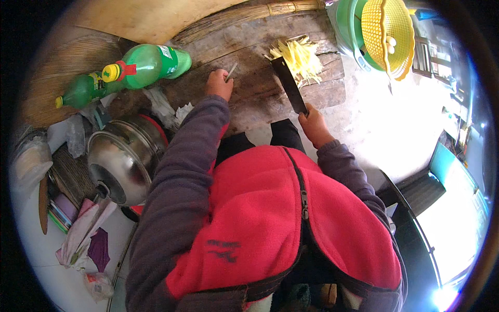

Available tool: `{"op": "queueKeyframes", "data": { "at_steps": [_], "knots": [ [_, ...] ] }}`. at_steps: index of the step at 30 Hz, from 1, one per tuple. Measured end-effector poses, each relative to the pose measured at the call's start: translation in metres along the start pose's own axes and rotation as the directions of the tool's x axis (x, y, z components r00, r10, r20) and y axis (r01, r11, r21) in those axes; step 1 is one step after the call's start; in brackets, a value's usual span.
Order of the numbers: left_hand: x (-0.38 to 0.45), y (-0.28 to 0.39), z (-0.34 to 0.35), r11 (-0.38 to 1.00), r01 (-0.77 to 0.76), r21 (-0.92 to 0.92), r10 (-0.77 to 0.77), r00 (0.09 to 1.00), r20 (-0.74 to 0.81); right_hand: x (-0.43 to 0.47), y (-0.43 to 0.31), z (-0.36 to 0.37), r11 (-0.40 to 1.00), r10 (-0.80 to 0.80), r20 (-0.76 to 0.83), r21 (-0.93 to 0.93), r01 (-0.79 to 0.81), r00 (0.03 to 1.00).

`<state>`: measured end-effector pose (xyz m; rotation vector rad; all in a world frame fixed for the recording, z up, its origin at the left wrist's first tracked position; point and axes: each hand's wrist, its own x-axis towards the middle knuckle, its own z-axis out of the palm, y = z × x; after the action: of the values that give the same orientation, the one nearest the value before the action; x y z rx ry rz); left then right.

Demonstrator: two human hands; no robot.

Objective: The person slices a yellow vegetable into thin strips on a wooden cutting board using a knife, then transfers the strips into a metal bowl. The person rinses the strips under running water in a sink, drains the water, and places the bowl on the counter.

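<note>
My left hand is closed around a thin, pale, stick-shaped piece, whose material I cannot tell, above a worn wooden board. To the right, my right hand grips the handle of a cleaver with a dark rectangular blade. The far end of the blade lies against the left edge of a pile of pale yellow cut strips on the board. A gap of bare wood separates my left hand from the blade.
Two green plastic bottles lie at the left of the board. A yellow plastic basket with white eggs leans in a green basin at the upper right. A metal pot lid is at the left, near plastic bags.
</note>
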<state>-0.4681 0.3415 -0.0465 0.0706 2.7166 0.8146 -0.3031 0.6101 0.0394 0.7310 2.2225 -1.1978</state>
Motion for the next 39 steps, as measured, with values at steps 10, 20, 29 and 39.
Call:
{"op": "queueKeyframes", "data": {
  "at_steps": [10,20,29,39],
  "knots": [
    [-0.018,0.035,0.018,0.995,0.102,-0.003,-0.097,0.950,0.295,-0.020,0.007,-0.001,0.996,-0.088,-0.079,-0.030,0.086,0.993],
    [-0.039,0.047,0.052,0.833,0.273,-0.482,-0.037,0.896,0.443,-0.033,0.010,-0.027,0.996,-0.086,-0.191,0.006,0.088,0.978],
    [-0.023,0.105,-0.045,0.838,-0.361,-0.410,0.370,0.927,-0.061,-0.025,0.018,-0.047,0.686,-0.525,-0.082,-0.630,0.364,0.847],
    [-0.027,0.122,-0.032,0.743,-0.669,-0.031,0.586,0.627,0.513,-0.013,-0.005,-0.057,0.501,-0.716,-0.028,-0.716,0.486,0.697]
  ]
}}
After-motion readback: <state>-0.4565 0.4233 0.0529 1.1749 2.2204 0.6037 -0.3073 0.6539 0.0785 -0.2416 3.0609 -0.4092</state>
